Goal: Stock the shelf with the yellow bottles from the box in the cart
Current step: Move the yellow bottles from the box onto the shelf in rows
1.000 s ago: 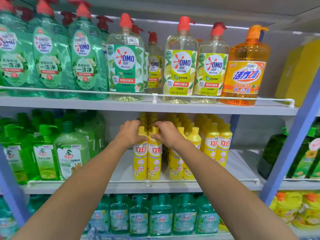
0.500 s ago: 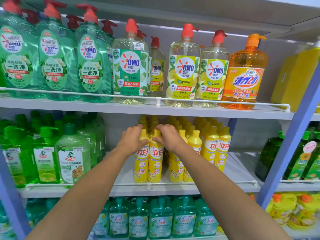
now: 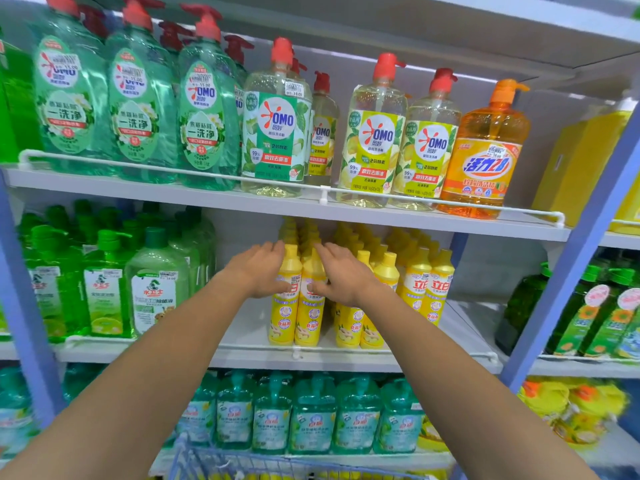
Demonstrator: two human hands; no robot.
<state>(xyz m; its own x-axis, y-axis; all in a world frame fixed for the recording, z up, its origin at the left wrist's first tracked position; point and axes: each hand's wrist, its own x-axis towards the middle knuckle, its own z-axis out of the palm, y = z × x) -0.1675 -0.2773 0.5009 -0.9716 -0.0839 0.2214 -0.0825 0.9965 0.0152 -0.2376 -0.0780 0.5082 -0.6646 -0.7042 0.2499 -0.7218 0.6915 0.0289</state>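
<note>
Two yellow bottles stand side by side at the front of the middle shelf, with rows of the same yellow bottles behind and to their right. My left hand lies with fingers stretched against the left bottle's shoulder. My right hand rests the same way against the right bottle. Neither hand is closed around a bottle. The blue wire rim of the cart shows at the bottom edge, with yellow bottle tops just visible inside it.
Green bottles fill the middle shelf's left side, leaving a gap beside the yellow ones. Large pump bottles line the shelf above, teal bottles the one below. A blue upright bounds the bay on the right.
Both hands have let go of the two front bottles' caps and spread open beside them. The view has tilted down and the cart rim has come into sight.
</note>
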